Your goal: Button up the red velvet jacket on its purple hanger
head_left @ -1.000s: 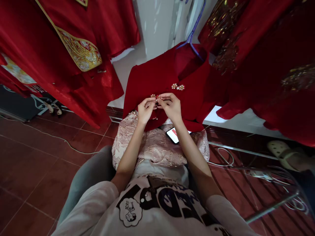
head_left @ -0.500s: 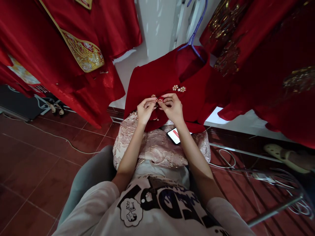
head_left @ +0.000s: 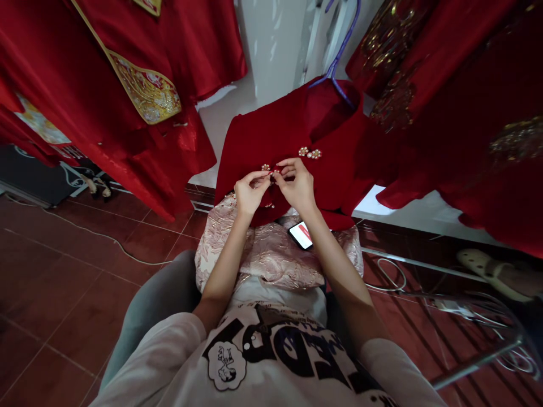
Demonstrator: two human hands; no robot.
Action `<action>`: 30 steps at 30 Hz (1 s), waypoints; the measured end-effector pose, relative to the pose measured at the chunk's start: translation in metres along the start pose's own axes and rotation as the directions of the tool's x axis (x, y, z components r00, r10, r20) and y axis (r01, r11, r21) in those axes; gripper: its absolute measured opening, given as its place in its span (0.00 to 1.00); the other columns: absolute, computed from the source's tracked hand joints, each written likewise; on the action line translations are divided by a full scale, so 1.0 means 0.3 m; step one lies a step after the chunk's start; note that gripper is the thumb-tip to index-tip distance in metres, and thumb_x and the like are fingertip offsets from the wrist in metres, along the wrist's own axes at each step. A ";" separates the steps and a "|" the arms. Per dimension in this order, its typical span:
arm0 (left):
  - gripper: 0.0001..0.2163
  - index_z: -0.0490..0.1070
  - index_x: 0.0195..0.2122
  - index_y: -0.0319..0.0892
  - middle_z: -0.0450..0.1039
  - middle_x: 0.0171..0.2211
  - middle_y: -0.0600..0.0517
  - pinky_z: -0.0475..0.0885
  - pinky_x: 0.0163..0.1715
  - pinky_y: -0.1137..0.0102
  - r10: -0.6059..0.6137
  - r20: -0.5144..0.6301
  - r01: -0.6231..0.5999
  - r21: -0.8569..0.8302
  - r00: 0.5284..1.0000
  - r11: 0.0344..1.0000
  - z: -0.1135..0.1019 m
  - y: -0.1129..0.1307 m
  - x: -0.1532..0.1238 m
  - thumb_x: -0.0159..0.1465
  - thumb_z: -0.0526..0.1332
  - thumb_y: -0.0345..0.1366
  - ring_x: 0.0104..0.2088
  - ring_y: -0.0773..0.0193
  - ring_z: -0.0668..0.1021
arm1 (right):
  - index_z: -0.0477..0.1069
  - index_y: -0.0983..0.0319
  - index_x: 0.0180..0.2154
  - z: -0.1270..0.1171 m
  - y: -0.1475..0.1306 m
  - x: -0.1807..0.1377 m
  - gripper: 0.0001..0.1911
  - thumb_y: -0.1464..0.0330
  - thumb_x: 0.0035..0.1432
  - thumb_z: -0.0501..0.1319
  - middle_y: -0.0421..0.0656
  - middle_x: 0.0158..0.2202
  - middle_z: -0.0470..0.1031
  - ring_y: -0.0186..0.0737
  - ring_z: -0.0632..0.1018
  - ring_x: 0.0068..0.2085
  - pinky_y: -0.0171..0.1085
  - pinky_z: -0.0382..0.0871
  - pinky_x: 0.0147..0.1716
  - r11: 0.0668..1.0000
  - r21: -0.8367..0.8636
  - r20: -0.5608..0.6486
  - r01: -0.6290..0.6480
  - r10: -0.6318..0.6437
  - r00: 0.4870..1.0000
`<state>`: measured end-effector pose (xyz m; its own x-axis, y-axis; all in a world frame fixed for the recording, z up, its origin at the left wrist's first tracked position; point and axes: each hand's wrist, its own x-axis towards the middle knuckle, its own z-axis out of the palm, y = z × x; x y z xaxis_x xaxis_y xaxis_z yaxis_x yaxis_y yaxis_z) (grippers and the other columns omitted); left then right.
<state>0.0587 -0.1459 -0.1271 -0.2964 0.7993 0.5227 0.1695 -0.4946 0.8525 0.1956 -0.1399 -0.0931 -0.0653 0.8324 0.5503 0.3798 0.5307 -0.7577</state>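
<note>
A dark red garment (head_left: 254, 135) lies over my lap on top of pink brocade cloth (head_left: 271, 254). My left hand (head_left: 250, 192) and my right hand (head_left: 299, 183) meet at its middle, both with fingertips pinched together. Between them is a small beaded flower ornament (head_left: 276, 170) on the garment's front, partly covered by the fingers. Just beyond the left fingertips sits another beaded flower (head_left: 266, 167). A pair of beaded flowers with a pearl (head_left: 309, 152) shows higher on the front. Whether a needle or thread is held is too small to tell.
A phone (head_left: 300, 234) with a lit screen rests on the brocade by my right forearm. The purple hanger (head_left: 335, 73) is at the garment's collar. Red embroidered clothes (head_left: 144, 90) hang on both sides. Metal rails (head_left: 475, 362) and white cables are at lower right, near someone's clog-shod foot (head_left: 487, 271).
Both hands stay at the same ornament, with only slight shifts of the fingers; the right fingers have lifted a little. The view has moved very slightly.
</note>
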 end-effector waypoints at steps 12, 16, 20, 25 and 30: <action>0.07 0.77 0.40 0.41 0.80 0.36 0.51 0.78 0.36 0.74 0.002 0.072 -0.002 -0.012 0.997 1.000 -0.003 -0.012 0.003 0.59 0.67 0.29 0.32 0.68 0.80 | 0.68 0.60 0.42 0.000 0.010 0.007 0.09 0.70 0.58 0.61 0.42 0.36 0.76 0.36 0.79 0.36 0.37 0.77 0.36 0.998 0.051 0.033 -0.039 0.038 0.999; 0.12 0.69 0.47 0.43 0.75 0.38 0.50 0.75 0.29 0.74 -0.032 -0.003 0.032 0.046 0.999 0.998 0.031 -0.052 -0.083 0.62 0.64 0.30 0.29 0.69 0.76 | 0.70 0.61 0.43 -0.068 0.014 -0.033 0.10 0.66 0.59 0.62 0.45 0.42 0.79 0.40 0.82 0.40 0.40 0.79 0.38 0.993 0.097 0.169 -0.070 0.053 0.984; 0.12 0.72 0.47 0.42 0.70 0.47 0.43 0.76 0.48 0.61 0.060 0.169 -0.127 0.417 0.984 0.900 0.033 -0.099 -0.220 0.63 0.61 0.28 0.47 0.55 0.75 | 0.74 0.61 0.41 -0.165 -0.001 -0.096 0.10 0.63 0.62 0.60 0.45 0.42 0.81 0.40 0.82 0.39 0.38 0.78 0.35 0.997 0.020 0.230 -0.080 0.074 0.970; 0.24 0.72 0.58 0.42 0.62 0.56 0.38 0.66 0.60 0.52 0.028 0.359 -0.277 0.667 0.933 0.691 -0.005 -0.162 -0.276 0.61 0.59 0.22 0.57 0.46 0.68 | 0.78 0.62 0.41 -0.235 -0.001 -0.123 0.10 0.64 0.61 0.61 0.44 0.36 0.82 0.38 0.81 0.35 0.38 0.75 0.37 0.988 -0.127 0.381 -0.088 0.131 0.915; 0.19 0.74 0.57 0.43 0.63 0.52 0.38 0.65 0.56 0.54 0.013 0.299 -0.240 0.738 0.954 0.631 -0.012 -0.180 -0.261 0.67 0.56 0.26 0.52 0.47 0.69 | 0.77 0.60 0.46 -0.255 0.017 -0.120 0.13 0.64 0.60 0.65 0.41 0.32 0.80 0.38 0.79 0.32 0.37 0.69 0.34 0.914 -0.394 0.379 -0.100 0.261 0.888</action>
<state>0.0693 -0.1830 -0.2142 0.0000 0.8581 0.5135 0.8716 -0.2518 0.4206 0.2705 -0.1793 -0.0900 -0.3091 0.9378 0.1578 0.7173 0.3389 -0.6088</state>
